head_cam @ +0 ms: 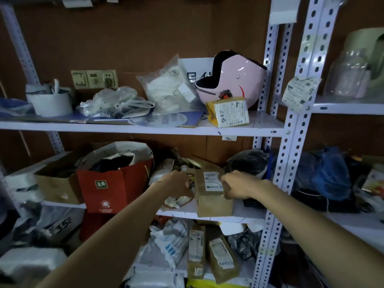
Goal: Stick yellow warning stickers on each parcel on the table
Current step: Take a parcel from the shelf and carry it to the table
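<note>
Reaching in with both arms, the person works at the middle shelf point(239, 217) of a white metal rack. Nearest us, the lower shelf holds a jumble of padded mailers and brown parcels point(221, 258) with labels. Up at hand level, the left hand point(176, 183) is curled into a narrow grip at the left edge of the brown parcel point(214, 202); what it pinches, I cannot tell, and no yellow sticker is visible from here. The right hand point(236, 185) is closed too, knuckles up, pressed against the parcel's right edge by the white shipping label point(212, 181); whether it actually clamps the parcel is not clear.

The parcel sits on the shelf between a red paper bag point(110, 183) on the left and dark bundles on the right, its front end just over the shelf lip. Its long axis runs front to back, away from us, label face up and toward the far end.

Risks, as I judge them: the parcel overhangs the edge, so a push could tip it down onto the heap below. The light is dim and the shelf crowded, so a sticker could land crooked or cover the shipping label's barcode.

Further back and above sits a pink helmet point(232, 82) beside a yellow parcel point(228, 112).
</note>
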`<state>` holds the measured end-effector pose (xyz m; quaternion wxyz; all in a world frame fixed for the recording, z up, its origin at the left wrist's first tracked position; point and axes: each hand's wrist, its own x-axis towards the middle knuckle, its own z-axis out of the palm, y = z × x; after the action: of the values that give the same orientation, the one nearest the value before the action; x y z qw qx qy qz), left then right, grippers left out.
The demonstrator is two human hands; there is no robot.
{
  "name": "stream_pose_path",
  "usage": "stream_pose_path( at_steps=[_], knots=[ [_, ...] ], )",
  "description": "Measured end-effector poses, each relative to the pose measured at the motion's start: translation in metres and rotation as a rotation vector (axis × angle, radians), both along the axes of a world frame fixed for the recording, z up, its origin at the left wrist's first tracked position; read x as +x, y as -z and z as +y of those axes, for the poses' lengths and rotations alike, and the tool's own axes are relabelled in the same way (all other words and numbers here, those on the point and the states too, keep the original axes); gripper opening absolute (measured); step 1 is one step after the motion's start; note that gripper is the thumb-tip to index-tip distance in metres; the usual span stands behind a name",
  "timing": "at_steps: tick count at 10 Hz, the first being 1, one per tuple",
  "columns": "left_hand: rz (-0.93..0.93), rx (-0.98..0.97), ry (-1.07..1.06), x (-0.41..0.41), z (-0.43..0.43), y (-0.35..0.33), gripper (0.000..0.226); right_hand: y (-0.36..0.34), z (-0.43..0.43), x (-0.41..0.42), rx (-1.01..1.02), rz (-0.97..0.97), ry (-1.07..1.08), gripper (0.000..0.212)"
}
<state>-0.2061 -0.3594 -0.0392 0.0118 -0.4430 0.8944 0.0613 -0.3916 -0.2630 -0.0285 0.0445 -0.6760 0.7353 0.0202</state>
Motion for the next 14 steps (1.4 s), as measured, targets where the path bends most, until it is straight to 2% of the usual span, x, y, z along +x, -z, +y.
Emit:
stream_pose_path(
  at_steps=[1,2,4,5,7,8,9,10,11,12,13,14],
  knots=[
    [0.001,0.051,-0.006,-0.015,-0.026,0.009,0.03,0.012,-0.021,-0.01,0.038,-0.017,0.03,0.032],
    [0.019,0.102,-0.002,-0.031,-0.041,0.019,0.033,0.022,-0.038,-0.026,0.067,-0.019,0.047,0.026],
    [0.236,0.238,-0.063,-0.059,-0.062,0.055,0.047,0.068,-0.066,-0.055,-0.029,-0.177,-0.011,0.03],
    [0.407,0.375,-0.212,-0.075,-0.068,0.081,0.066,0.087,-0.075,-0.063,-0.124,-0.285,0.022,0.052],
    [0.585,0.482,-0.315,-0.102,-0.076,0.125,0.062,0.142,-0.101,-0.071,-0.133,-0.568,0.25,0.101],
    [0.699,0.548,-0.328,-0.107,-0.083,0.137,0.074,0.158,-0.112,-0.076,-0.199,-0.732,0.295,0.09],
    [0.814,0.612,-0.353,-0.108,-0.11,0.176,0.097,0.161,-0.114,-0.078,-0.185,-1.06,0.337,0.075],
    [0.842,0.627,-0.362,-0.105,-0.108,0.177,0.091,0.164,-0.114,-0.079,-0.183,-1.23,0.364,0.077],
    [0.852,0.629,-0.36,-0.1,-0.097,0.166,0.089,0.163,-0.109,-0.078,-0.18,-1.252,0.375,0.074],
    [0.867,0.615,-0.38,-0.088,-0.067,0.139,0.069,0.16,-0.098,-0.068,-0.188,-1.291,0.308,0.044],
    [0.872,0.546,-0.364,-0.073,-0.05,0.125,0.075,0.154,-0.084,-0.053,-0.227,-1.301,0.293,0.043],
    [0.908,0.481,-0.312,-0.057,-0.044,0.116,0.088,0.147,-0.074,-0.037,-0.299,-1.299,0.32,0.067]
  ],
)
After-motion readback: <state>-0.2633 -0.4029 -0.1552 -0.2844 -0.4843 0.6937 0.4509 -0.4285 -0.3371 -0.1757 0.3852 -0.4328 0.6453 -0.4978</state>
